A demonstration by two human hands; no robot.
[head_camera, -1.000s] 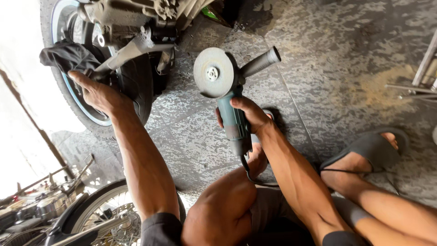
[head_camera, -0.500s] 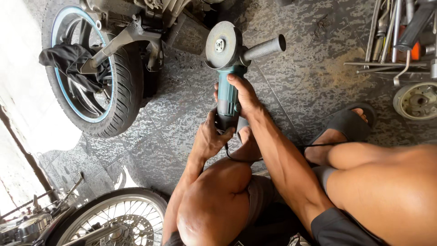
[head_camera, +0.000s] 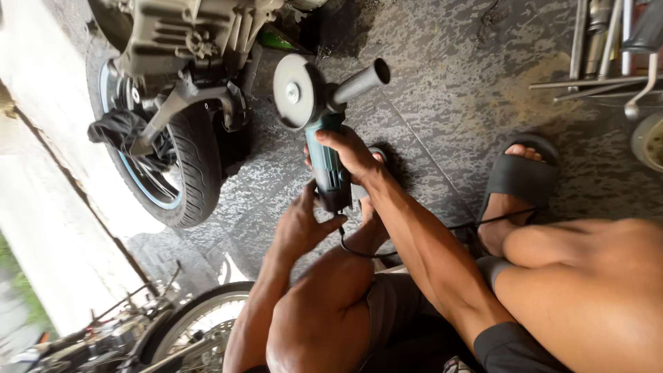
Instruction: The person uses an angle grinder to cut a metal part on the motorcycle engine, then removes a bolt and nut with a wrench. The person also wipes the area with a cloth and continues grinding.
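Angle grinder (head_camera: 319, 131) gripped by right hand (head_camera: 349, 153); left hand (head_camera: 300, 224) fingers curl at its rear

L hand (head_camera: 300, 228) now on grinder (head_camera: 324, 148) rear

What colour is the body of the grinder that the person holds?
The angle grinder has a teal-green body, with a grey disc guard; the head view shows it.

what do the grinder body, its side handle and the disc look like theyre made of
Grinder body: teal, matte, moulded shape, so probably plastic. Side handle: smooth dark grey grip, likely plastic or rubber; hard to tell which. Disc: flat, dull grey face with a shiny centre nut, so probably abrasive or metal.
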